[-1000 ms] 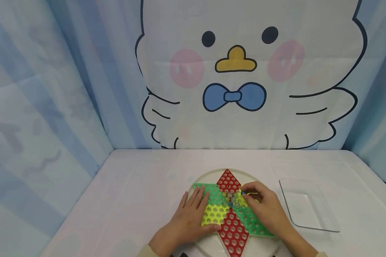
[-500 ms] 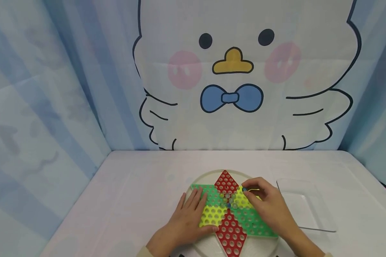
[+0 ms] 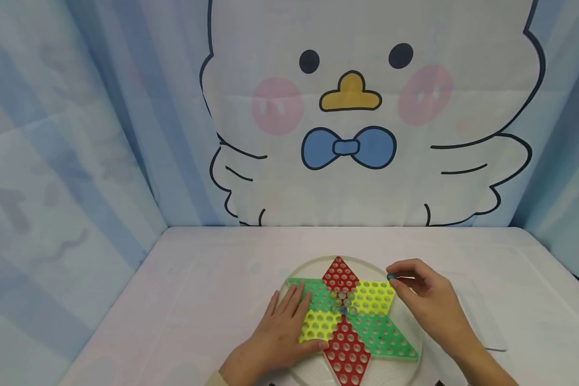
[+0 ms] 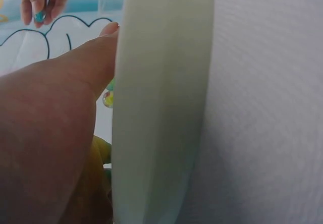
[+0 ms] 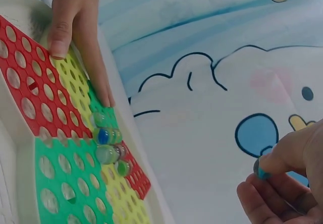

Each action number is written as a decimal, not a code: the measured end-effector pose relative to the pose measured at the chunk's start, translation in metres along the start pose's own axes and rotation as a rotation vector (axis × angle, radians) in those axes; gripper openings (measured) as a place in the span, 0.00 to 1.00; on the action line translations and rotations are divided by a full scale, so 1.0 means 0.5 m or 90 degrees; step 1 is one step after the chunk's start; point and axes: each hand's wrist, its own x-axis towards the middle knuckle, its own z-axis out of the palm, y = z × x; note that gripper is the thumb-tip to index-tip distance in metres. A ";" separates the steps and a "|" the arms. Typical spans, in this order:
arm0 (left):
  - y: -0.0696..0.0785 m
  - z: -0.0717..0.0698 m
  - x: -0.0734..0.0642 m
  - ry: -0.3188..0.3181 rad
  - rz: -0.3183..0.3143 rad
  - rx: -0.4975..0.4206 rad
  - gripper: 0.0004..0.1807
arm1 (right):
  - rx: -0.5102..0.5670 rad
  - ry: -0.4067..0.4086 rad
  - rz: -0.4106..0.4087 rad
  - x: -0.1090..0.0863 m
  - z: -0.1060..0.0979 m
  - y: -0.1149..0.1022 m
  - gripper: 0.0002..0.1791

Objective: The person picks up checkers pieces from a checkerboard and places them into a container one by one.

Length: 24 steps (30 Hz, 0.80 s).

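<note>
A round Chinese checkers board [image 3: 402, 367] with a red, green and yellow star of holes lies on the table. My left hand [image 3: 282, 335] rests flat over its left side, fingers spread across the green and yellow sections, thumb by the lower red point. Beyond the board's right rim, my right hand [image 3: 434, 305] pinches a blue marble [image 5: 259, 168] between thumb and fingertips, off the board. Several glass marbles [image 5: 107, 154] sit clustered in holes at the star's centre; one of them is a blue marble [image 3: 344, 310].
A clear plastic tray [image 3: 494, 327] stands on the table right of the board, partly hidden behind my right hand and forearm. Behind the white table [image 3: 212, 257] hangs a curtain [image 3: 280, 187] with a cartoon face and blue bow.
My right hand has moved right with the blue marble, from over the upper yellow section to outside the rim, uncovering that section and the right green one. My left hand stays put.
</note>
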 end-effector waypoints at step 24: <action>0.001 0.004 0.000 0.005 0.004 0.007 0.54 | -0.112 0.032 0.101 0.011 -0.086 0.080 0.11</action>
